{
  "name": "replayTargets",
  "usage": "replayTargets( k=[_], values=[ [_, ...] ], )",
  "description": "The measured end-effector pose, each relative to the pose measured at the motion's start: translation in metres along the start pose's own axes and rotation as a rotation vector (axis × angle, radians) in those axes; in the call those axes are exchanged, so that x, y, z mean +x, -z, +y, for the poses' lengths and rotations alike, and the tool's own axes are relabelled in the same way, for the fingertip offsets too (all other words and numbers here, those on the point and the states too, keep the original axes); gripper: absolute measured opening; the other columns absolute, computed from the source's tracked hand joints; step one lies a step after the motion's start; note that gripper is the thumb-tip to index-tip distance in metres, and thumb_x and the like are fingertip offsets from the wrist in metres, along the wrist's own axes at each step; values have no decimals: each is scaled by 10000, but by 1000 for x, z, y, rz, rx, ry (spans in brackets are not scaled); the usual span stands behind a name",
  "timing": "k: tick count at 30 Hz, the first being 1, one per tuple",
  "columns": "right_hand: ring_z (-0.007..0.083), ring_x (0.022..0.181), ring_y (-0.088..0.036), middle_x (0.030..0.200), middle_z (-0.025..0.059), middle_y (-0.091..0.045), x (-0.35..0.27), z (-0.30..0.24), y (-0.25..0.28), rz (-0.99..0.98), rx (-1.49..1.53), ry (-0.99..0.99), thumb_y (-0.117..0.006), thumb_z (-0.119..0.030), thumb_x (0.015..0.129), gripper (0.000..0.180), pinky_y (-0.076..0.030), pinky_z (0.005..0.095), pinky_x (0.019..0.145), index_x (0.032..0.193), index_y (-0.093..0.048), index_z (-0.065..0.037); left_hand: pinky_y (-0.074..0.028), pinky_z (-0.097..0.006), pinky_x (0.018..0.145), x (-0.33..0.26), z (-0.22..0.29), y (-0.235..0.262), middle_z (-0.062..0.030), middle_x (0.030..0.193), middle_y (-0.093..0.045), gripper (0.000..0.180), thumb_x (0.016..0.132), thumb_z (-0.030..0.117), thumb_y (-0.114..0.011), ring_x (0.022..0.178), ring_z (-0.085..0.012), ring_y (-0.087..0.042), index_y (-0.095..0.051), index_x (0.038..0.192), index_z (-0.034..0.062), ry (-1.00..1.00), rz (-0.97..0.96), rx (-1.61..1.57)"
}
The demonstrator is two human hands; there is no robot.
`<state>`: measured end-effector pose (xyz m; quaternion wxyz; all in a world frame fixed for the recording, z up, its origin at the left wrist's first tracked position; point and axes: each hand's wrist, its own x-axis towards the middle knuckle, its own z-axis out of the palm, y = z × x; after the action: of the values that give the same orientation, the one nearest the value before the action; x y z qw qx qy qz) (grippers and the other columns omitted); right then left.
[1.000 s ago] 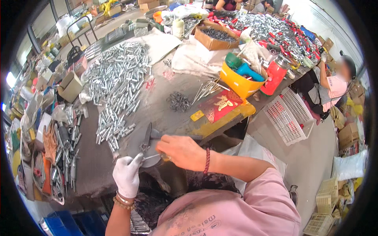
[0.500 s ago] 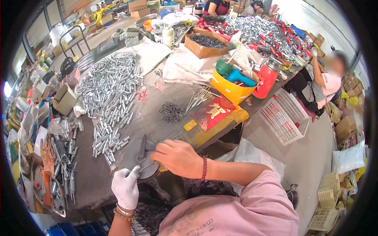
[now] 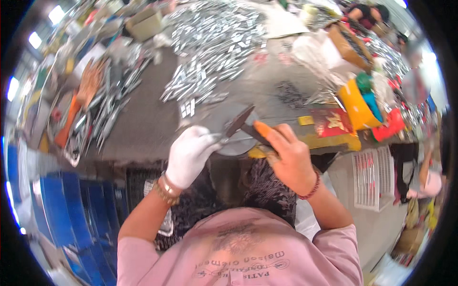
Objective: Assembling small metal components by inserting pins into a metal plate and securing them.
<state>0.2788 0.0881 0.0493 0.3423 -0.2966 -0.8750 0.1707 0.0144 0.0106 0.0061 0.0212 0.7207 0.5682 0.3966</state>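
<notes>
My left hand (image 3: pixel 187 155), in a white glove, is closed at the left edge of a round grey metal plate (image 3: pixel 232 148) on the table's near edge. Its fingertips pinch the end of a thin metal rod (image 3: pixel 238 139) that lies across the plate. My bare right hand (image 3: pixel 292 157) is wrapped round the dark and orange handle of a hammer (image 3: pixel 238 121). The hammer's dark head is tilted just above the plate, near my left fingertips. Motion blur hides whether it touches the rod.
Beyond the plate spreads a heap of silver metal tubes (image 3: pixel 214 52). Small dark pins (image 3: pixel 291 94) and a red card (image 3: pixel 332 122) lie to the right, beside a yellow tub (image 3: pixel 359 105). Tools and an orange glove (image 3: pixel 91 82) sit at left. A white basket (image 3: pixel 373 178) stands right.
The view has turned, so the table sits higher and further right. My right hand has drawn back from the plate, and the hammer head now leans up to the right.
</notes>
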Motion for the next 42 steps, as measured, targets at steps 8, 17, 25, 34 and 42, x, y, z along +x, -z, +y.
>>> replayTargets(
  k=[8,17,25,34,42],
  values=[
    [290,851,-712,1051,80,-665,-3,-10,-18,179,-85,191,-688,85,806,644,-585,395,715,1392,-769,-171,-563,-417,821,-10,-6,3,-83,937,-685,160,863,113,-833,943,-311,-680,-782,1014,105,36,3,-58],
    [338,861,-689,1031,105,-627,2,4,-6,-33,-90,-16,-637,38,853,597,-584,452,715,1411,-712,-158,-532,-403,808,1,3,-8,-93,905,-642,175,842,48,-866,891,-288,-636,-802,1005,33,71,38,-82],
    [282,1009,-639,1035,81,-596,-7,-3,-36,7,-243,104,-738,-150,823,270,-534,415,847,1080,-663,-117,-517,-400,870,-8,2,6,-118,945,-647,162,854,-1,-810,951,-299,-632,-791,1015,-9,158,-24,-116],
    [398,846,-740,947,183,-746,-29,-18,-28,-210,205,-221,-759,-188,940,312,-577,483,743,1230,-687,-96,-532,-414,905,10,7,8,-148,1008,-673,327,868,85,-824,998,-329,-645,-767,1180,6,182,-104,-154],
    [165,696,-513,783,92,-626,-35,-26,-44,-464,795,-628,-679,57,891,411,-448,325,665,1293,-628,-15,-578,-326,755,-49,40,-8,-105,957,-756,399,991,64,-754,781,-201,-704,-704,1386,42,622,250,-344]
  ],
)
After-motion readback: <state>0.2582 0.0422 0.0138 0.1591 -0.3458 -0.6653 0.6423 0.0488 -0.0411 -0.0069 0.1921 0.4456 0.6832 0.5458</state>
